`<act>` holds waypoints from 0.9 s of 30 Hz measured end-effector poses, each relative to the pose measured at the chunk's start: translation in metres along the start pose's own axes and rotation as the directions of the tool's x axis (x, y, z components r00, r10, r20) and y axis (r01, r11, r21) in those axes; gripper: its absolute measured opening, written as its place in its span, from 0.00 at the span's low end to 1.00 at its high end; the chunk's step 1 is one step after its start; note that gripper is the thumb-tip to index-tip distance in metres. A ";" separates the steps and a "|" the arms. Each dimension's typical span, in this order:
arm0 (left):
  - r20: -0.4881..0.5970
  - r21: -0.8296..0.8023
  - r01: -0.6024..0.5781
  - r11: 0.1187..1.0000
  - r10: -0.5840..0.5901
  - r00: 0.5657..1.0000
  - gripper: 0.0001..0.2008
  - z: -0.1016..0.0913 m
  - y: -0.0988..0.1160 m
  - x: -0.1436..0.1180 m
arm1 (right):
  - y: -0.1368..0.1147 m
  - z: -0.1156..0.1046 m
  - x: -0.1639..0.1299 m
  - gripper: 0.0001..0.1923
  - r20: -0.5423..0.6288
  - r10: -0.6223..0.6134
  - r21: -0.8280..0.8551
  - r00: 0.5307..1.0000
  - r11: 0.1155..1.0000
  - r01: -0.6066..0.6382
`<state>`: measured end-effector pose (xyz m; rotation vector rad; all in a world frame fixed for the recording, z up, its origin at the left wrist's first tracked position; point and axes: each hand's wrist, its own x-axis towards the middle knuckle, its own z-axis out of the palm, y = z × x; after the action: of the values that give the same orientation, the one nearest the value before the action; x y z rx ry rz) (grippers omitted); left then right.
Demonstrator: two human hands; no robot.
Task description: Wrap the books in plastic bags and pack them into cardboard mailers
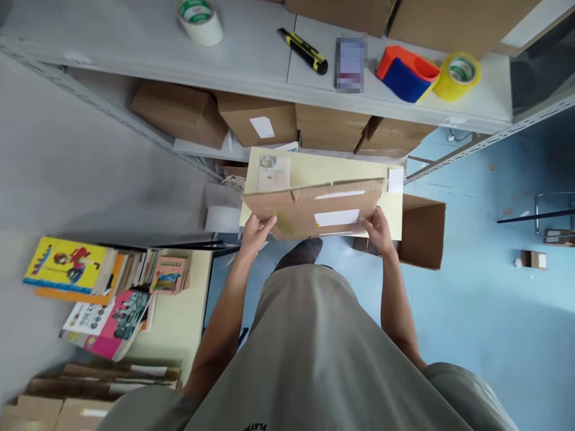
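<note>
Brown cardboard is what both hands are holding. The left hand (257, 230) grips the near left corner of a flat cardboard box (314, 206), with its fingers curled round the edge. The right hand (376, 227) grips the near right corner the same way. The box is held up in the air in front of the person's body, just below the shelf (251, 66). It has two white labels on it. A pale yellow sheet (323, 167) lies right behind the box, touching it, and sticks out past both hands.

The box looks flat and not yet folded open, so I think the work on it has only begun. No tape is on it that I can see, and nothing is packed inside.

Beyond the hands, on the shelf, sit a white tape roll (200, 21), a yellow and black knife (303, 51), a red and blue tape holder (406, 72) and a yellow tape roll (457, 75). None of these is touched. Under the shelf are more brown boxes (256, 120). Just right of the right hand an open box (422, 233) stands on the blue floor (494, 311). Far to the left of the left hand, a counter (179, 317) carries a pile of bright books (103, 287).
</note>
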<state>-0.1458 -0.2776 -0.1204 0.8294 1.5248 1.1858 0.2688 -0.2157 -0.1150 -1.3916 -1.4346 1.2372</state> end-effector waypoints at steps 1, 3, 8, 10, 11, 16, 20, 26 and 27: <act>0.011 0.012 -0.008 1.000 0.008 1.000 0.35 0.005 -0.003 0.016 | 0.004 -0.001 0.011 0.25 -0.016 0.002 -0.035 1.000 0.999 -0.003; 0.026 0.021 -0.004 1.000 0.004 1.000 0.34 0.017 -0.003 0.046 | 0.009 -0.003 0.030 0.26 -0.044 0.027 -0.065 0.999 0.997 -0.030; 0.044 -0.006 -0.011 1.000 0.012 0.999 0.36 0.045 0.019 0.103 | 0.012 -0.006 0.063 0.33 -0.080 0.124 -0.030 0.989 0.991 -0.127; 0.081 -0.020 -0.010 1.000 0.012 0.997 0.36 0.054 0.030 0.118 | 0.012 -0.007 0.072 0.36 -0.086 0.140 -0.020 0.986 0.990 -0.142; 0.103 -0.028 -0.007 1.000 0.010 0.995 0.35 0.059 0.033 0.124 | 0.012 -0.007 0.075 0.37 -0.091 0.147 -0.022 0.985 0.988 -0.150; 0.219 -0.059 0.033 0.998 -0.019 0.975 0.36 0.078 0.033 0.144 | 0.009 0.005 0.079 0.42 -0.072 0.186 -0.049 0.980 0.981 -0.190; 0.276 0.012 0.094 0.996 -0.094 0.957 0.41 0.084 0.025 0.149 | 0.002 0.019 0.073 0.38 0.025 0.237 -0.092 0.971 0.968 -0.234; 0.247 0.063 0.106 0.992 -0.119 0.962 0.42 0.080 0.014 0.145 | -0.012 0.014 0.081 0.40 -0.002 0.264 -0.009 0.965 0.965 -0.264; 0.248 0.085 0.099 0.992 -0.117 0.962 0.42 0.077 0.013 0.145 | -0.014 0.011 0.085 0.42 -0.024 0.293 0.003 0.956 0.956 -0.293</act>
<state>-0.1118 -0.1201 -0.1523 0.8970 1.3902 0.9129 0.2456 -0.1318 -0.1119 -1.6588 -1.2421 1.3976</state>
